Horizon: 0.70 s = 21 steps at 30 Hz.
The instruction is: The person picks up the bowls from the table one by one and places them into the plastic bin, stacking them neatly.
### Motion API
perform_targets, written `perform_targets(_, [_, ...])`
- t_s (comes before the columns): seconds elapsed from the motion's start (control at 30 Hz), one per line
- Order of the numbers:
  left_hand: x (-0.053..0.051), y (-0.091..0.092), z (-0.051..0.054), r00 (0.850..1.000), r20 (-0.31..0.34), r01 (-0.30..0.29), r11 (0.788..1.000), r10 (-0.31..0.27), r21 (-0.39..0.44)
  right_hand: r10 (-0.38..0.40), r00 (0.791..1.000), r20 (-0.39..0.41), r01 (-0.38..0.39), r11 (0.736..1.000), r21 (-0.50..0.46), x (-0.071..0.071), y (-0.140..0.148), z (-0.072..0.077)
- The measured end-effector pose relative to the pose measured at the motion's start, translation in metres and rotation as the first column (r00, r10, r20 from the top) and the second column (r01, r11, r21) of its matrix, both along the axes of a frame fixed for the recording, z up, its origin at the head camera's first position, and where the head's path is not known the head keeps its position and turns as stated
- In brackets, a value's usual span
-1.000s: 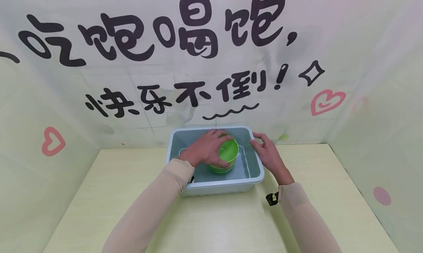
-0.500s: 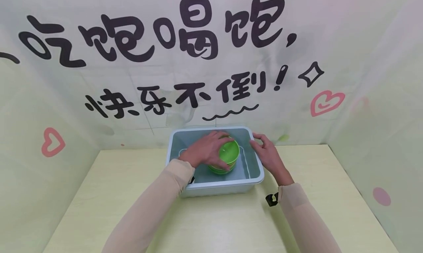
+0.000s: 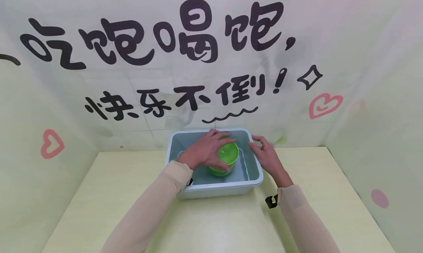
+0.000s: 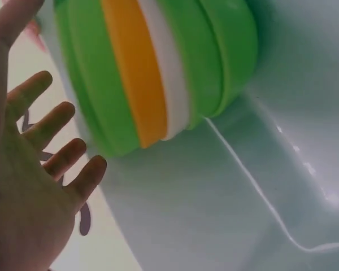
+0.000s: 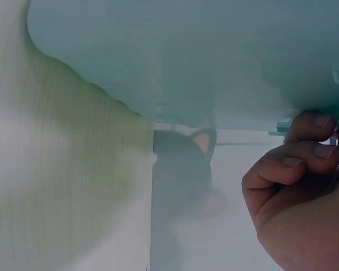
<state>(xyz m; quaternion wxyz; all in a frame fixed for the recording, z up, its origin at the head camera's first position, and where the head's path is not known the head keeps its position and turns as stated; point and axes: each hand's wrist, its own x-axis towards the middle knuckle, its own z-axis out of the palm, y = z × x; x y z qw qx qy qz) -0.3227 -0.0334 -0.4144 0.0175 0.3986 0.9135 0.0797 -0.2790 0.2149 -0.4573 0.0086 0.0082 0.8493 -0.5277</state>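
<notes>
A stack of nested bowls [image 3: 229, 154] stands inside a light blue-grey plastic tub [image 3: 221, 187]. Green, orange and white bands of the bowls [image 4: 141, 73] show in the left wrist view. Over the stack's left side reaches my left hand [image 3: 207, 150], thumb toward the near side and fingers toward the far side. Its fingers [image 4: 62, 121] are spread beside the top rim; whether any of them touches is unclear. My right hand [image 3: 267, 157] grips the tub's right rim, with the thumb at the rim and curled fingers [image 5: 277, 169] outside, under the edge.
The tub rests on a pale wooden table [image 3: 211, 223] close to the back wall. White printed sheets [image 3: 132, 73] with black lettering and pink hearts enclose the table at the back and sides. A black wrist device [image 3: 271, 201] hangs at the right cuff.
The head view has tilted slightly, so everything sits a little lower in it. Both hands keep nearly the same place on the tub and by the bowls.
</notes>
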Motion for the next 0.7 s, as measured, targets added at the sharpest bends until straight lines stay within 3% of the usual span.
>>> perform_targets(0.13, [0.001,-0.001,0.011,1.000,-0.024,-0.016,0.999,0.017,0.041,-0.007,1.000,0.001,0.007,1.000,0.020,0.001,0.000,0.002])
perform_targets(0.3, [0.006,-0.005,0.037,0.994,-0.067,-0.077,0.993,0.083,0.089,-0.002,1.000,0.003,0.002,0.998,0.058,-0.001,0.000,0.004])
perform_targets(0.5, [0.017,-0.016,0.065,0.988,-0.073,-0.116,0.972,0.133,0.203,0.011,1.000,-0.018,-0.009,0.991,0.136,-0.001,0.000,0.005])
perform_targets(0.7, [0.024,-0.030,0.081,0.983,-0.082,-0.135,0.943,0.167,0.305,0.018,0.999,-0.034,-0.010,0.973,0.229,0.002,-0.003,0.010])
